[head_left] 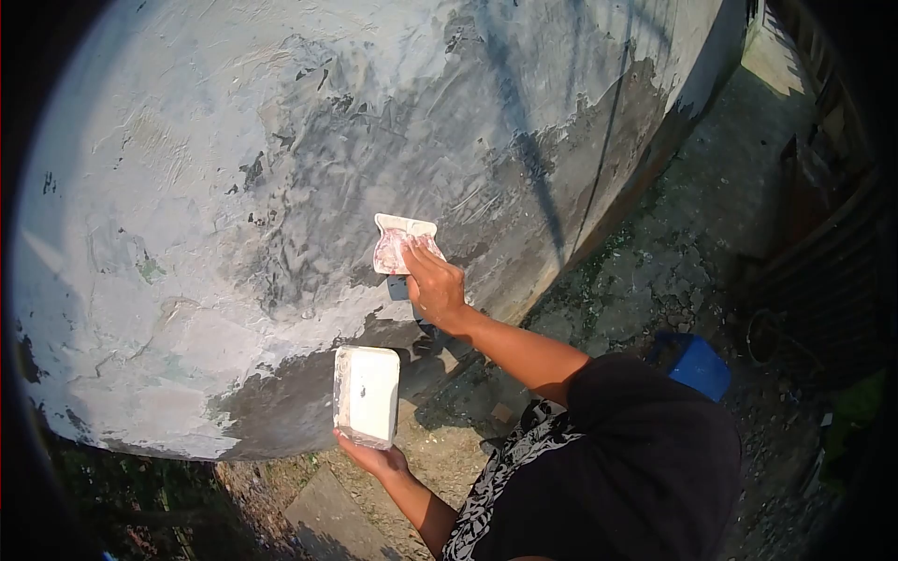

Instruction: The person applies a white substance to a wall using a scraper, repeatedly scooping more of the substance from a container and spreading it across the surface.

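Observation:
My right hand [436, 284] grips a small pale scraper [400, 245] with reddish smears, its fingers pressed on the scraper's face. The scraper lies close against a grey wall [327, 178] that is partly coated in whitish filler. Lower down, my left hand [371, 455] holds a rectangular tray [378, 397] from its bottom end. White paste shows inside the tray, and its rim is smeared. Part of the left hand is hidden beneath the tray.
On the ground at the right stands a blue container [697, 366]. A flat slab [337, 519] lies on the dirt below the wall. Corrugated sheeting [809, 280] lines the far right. Shadows cross the wall's upper right.

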Motion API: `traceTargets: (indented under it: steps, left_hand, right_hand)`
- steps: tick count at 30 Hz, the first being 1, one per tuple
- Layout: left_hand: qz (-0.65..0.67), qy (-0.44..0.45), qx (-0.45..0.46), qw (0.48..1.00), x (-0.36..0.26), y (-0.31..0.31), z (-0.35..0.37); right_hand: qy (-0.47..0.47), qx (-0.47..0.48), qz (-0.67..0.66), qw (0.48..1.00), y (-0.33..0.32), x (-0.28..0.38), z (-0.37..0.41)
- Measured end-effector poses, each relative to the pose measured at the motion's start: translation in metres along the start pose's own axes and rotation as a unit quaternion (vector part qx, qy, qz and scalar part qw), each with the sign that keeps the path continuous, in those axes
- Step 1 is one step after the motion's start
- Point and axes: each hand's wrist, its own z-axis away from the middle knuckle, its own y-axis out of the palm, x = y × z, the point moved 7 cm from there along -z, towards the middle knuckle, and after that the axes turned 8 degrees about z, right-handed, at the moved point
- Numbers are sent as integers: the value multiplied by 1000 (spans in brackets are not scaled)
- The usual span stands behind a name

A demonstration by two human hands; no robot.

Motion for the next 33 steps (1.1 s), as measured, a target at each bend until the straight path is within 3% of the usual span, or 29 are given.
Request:
traceTargets:
  steps: [1,3,6,9,10,12,13,15,19,23,25,27,29,33]
  left_hand:
    - [-1,-1,2,1000,-4,9,5]
    - [-11,3,-41,999,-10,21,14]
    - [26,-2,17,1000,-2,21,6]
    - [44,-22,11,999,4,21,14]
    - [45,-21,9,999,6,19,15]
    - [39,-15,30,999,10,15,14]
    - [40,-13,31,999,12,14,13]
    - [28,-17,20,999,13,9,13]
    - [-15,1,-11,1000,-2,14,15]
    - [-27,-19,-37,999,0,13,1]
    - [-30,-17,-38,999,1,16,0]
    - [26,-8,16,1000,5,40,12]
    - [39,-31,38,998,20,37,9]
    - [53,-75,68,993,39,45,16]
  right_hand:
    - [-63,46,-26,997,-7,6,5]
    - [-35,67,-78,994,-27,-12,-2]
    - [118,-13,-70,990,-67,-66,-28]
    - [311,-58,-64,947,-94,-109,-63]
    - [310,-56,-65,947,-86,-116,-70]
    - [240,-170,-36,955,-84,-118,-76]
    - [239,-171,-39,955,-77,-111,-76]
    - [151,-121,17,981,-54,-72,-68]
    - [-4,-27,-23,999,-27,-2,-29]
    - [-84,19,-49,995,-33,-15,-19]
    - [41,75,-170,982,-41,-62,-23]
    - [144,-6,-111,983,-70,-110,-25]
    - [337,-30,-74,938,-84,-169,-19]
    - [340,-104,-22,934,-73,-206,-19]
